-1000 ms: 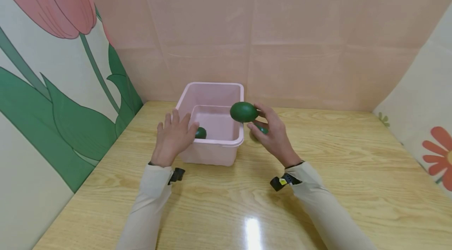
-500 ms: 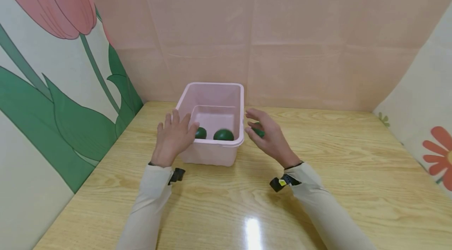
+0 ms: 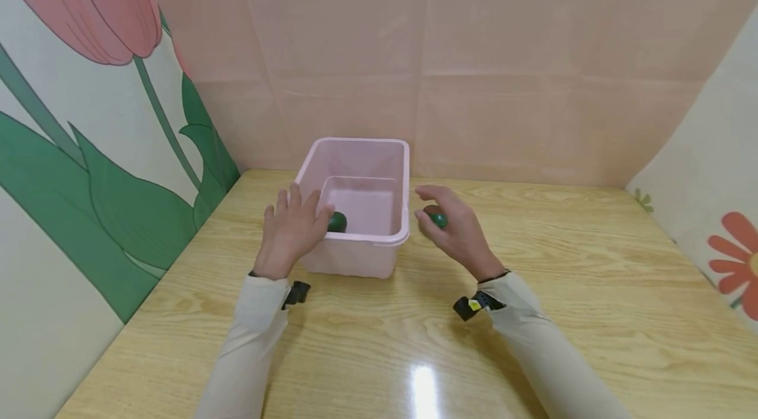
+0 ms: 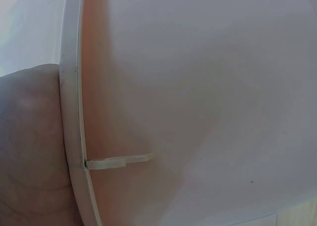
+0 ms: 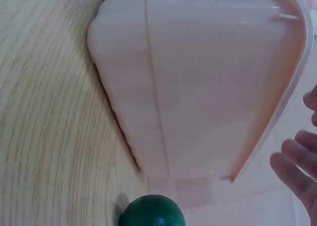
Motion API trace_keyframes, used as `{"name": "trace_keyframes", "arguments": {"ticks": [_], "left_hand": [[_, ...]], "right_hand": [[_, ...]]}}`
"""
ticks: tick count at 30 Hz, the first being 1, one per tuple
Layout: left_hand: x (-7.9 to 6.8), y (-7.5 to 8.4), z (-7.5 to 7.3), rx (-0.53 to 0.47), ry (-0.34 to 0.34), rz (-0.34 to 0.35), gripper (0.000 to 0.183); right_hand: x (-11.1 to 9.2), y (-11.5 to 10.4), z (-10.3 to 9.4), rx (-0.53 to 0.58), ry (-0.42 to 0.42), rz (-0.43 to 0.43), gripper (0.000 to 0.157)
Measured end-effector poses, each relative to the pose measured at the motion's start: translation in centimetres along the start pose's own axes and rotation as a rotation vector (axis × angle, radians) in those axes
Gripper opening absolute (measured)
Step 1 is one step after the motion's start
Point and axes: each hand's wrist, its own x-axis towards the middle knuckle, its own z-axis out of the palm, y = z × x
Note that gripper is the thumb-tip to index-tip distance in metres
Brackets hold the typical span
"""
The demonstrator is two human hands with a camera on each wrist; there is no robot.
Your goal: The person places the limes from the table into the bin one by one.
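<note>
Right hand (image 3: 454, 227): released, fingers parted, arched over a glossy, dark green, egg-shaped object (image 3: 439, 219) on the pale wood-grain desk (image 3: 568, 241), at 3 to 4 o'clock from the pale pink, rectangular plastic bin (image 3: 349, 258). Right-wrist view: fingertips (image 5: 285, 166) apart from it.

Step, my read: picking it up. Drop the palm from above, close thumb and fingers round the widest part together; a one-sided nudge would likely roll it. Lift well above the 3 o'clock rim before crossing.

Right forearm (image 3: 547, 340) enters from 5 o'clock, pointing to 11. Left forearm (image 3: 244, 340) from 7; left hand (image 3: 291, 231) spread, grasping nothing, laid on the rim at 8, probably steadying. Second green rounded object (image 3: 338, 222) inside, at 7.
</note>
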Motion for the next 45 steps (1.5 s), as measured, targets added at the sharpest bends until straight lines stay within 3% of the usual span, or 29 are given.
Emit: {"name": "trace_keyframes", "arguments": {"ticks": [7,31,45], "left_hand": [[0.03,-0.04,0.05,0.003,0.003,0.0,0.064],[0.05,0.03,0.05,0.002,0.009,-0.001,0.063],[0.04,-0.03,0.12,-0.004,0.004,0.004,0.064]], "right_hand": [[0.02,0.0,-0.08,-0.044,0.052,0.013,0.034],[0.09,0.2,-0.18,-0.144,0.079,0.021,0.033],[-0.11,0.56,0.06,-0.138,0.095,0.028,0.034]]}}
